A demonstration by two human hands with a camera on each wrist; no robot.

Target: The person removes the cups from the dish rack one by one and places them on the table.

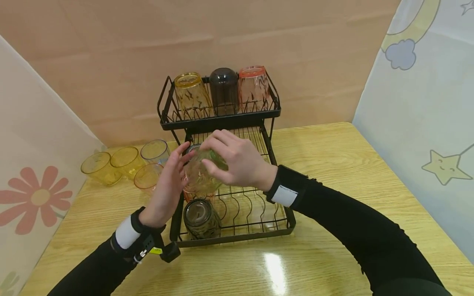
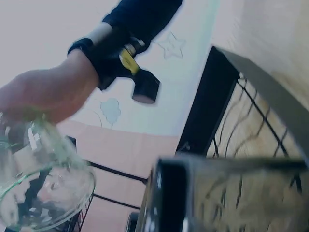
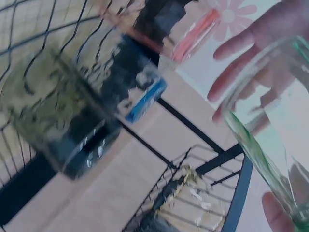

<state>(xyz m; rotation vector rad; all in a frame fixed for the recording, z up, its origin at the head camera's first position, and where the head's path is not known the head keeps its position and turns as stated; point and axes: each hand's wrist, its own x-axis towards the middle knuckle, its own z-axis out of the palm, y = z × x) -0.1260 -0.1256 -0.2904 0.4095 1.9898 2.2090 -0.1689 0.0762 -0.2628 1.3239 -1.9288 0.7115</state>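
My right hand (image 1: 237, 160) grips a green-tinted clear glass (image 1: 203, 174) tilted above the lower tier of a black dish rack (image 1: 237, 237). Its wide rim faces my left hand in the right wrist view. My left hand (image 1: 167, 187) is beside that rim, fingers extended; whether it touches the glass I cannot tell. Below, a grey glass (image 1: 201, 218) sits upside down at the rack's front left corner. Behind it a pink glass (image 1: 192, 196) and a blue-rimmed glass (image 3: 133, 79) are partly hidden by the hands in the head view.
On the upper tier stand an amber glass (image 1: 192, 95), a dark grey glass (image 1: 224, 91) and a pink glass (image 1: 254, 90), all inverted. Left of the rack, two yellow glasses (image 1: 100, 168), a blue-rimmed glass (image 1: 155, 151) and a red-rimmed glass (image 1: 145, 177) stand on the wooden table (image 1: 318, 148).
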